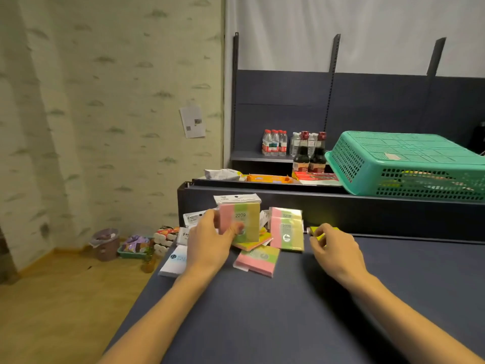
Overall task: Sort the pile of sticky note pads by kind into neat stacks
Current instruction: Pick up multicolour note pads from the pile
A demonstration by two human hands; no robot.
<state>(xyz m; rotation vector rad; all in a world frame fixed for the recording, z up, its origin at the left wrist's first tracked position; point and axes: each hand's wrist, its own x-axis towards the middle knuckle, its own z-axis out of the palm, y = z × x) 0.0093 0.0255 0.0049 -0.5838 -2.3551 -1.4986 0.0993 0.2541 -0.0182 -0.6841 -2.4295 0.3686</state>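
Head view puts both my hands over the dark blue table, at the heap of sticky note pads against the far ledge. My left hand grasps a wrapped pink-green-yellow pad marked 2209, held upright, thumb across its lower face. My right hand pinches a small bright yellow pad just above the table, right of the heap. A two-pad stack of the striped kind stands between my hands, and a loose striped pad lies flat in front of it. White-wrapped pads sit at the table's left edge, close to the drop. My worry: the wrappers look slick, so setting the held pad on that stack could slide it askew, and a careless sweep of my left forearm might push the white ones off the edge.
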